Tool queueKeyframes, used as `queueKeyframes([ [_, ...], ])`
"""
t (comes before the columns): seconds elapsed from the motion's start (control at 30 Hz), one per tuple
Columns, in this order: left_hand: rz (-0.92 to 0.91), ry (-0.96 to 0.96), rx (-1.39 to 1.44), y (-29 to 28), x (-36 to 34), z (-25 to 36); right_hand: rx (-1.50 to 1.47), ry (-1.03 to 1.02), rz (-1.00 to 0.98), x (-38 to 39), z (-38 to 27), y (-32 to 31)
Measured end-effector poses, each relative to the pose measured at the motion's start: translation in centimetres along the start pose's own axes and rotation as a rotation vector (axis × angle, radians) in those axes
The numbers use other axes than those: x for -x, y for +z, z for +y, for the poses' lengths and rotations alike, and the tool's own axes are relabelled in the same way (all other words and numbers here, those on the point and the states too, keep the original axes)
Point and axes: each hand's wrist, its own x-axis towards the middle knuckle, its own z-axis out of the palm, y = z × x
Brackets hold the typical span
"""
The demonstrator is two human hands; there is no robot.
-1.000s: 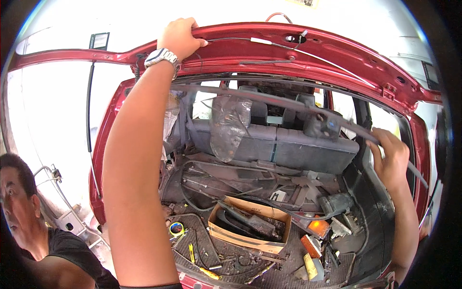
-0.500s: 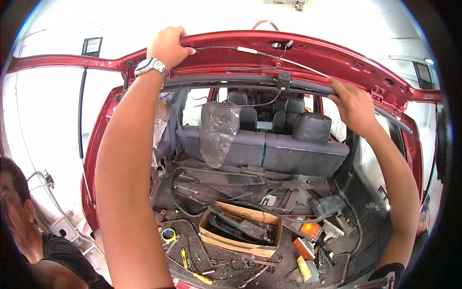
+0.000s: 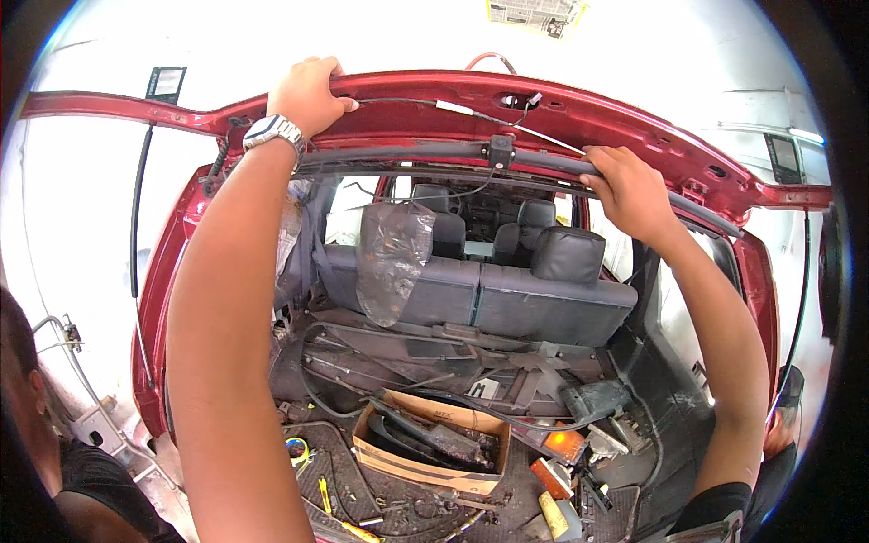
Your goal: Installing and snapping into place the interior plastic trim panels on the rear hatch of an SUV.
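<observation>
My left hand (image 3: 306, 95), with a silver watch at the wrist, grips the upper edge of the raised red tailgate (image 3: 398, 86). My right hand (image 3: 626, 185) is closed on a long dark-grey trim strip (image 3: 552, 163) lying along the tailgate's lower side. Near the strip's middle sits a small black box (image 3: 501, 152) with a thin cable (image 3: 453, 195) hanging from it. A wire with a white sleeve (image 3: 454, 108) runs along the tailgate above. My forearms frame the open rear of the car.
Grey rear seats (image 3: 552, 294) stand inside. The cargo floor holds a cardboard box (image 3: 430, 480) of dark parts, lamps (image 3: 563, 443), tools and hoses. Gas struts (image 3: 136, 253) flank the opening. A person in dark clothing (image 3: 90, 498) is at lower left, another (image 3: 778, 425) at right.
My right hand has moved up and leftward with the strip, which now lies close along the tailgate, its black box in clearer view. The whole view has shifted slightly.
</observation>
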Motion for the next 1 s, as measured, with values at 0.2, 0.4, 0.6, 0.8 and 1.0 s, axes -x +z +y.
queueKeyframes([
  [0.2,-0.02,-0.016,0.001,-0.3,0.0,-0.2,-0.048,0.114,-0.169,-1.4,0.5,-1.0],
  [0.4,-0.019,-0.026,0.017,-0.1,-0.1,0.0,-0.052,0.083,-0.066,-1.7,1.5,-1.3],
  [0.6,-0.029,-0.019,0.052,-0.1,-0.3,-0.4,-0.081,0.099,-0.008,-2.3,1.3,-2.1],
  [0.8,0.024,0.0,0.005,-0.3,0.2,-0.2,0.019,0.054,0.046,-1.9,3.0,-2.7],
  [1.0,0.055,0.047,0.032,0.2,0.0,-0.3,-0.016,0.08,0.095,-1.5,4.3,-3.4],
])
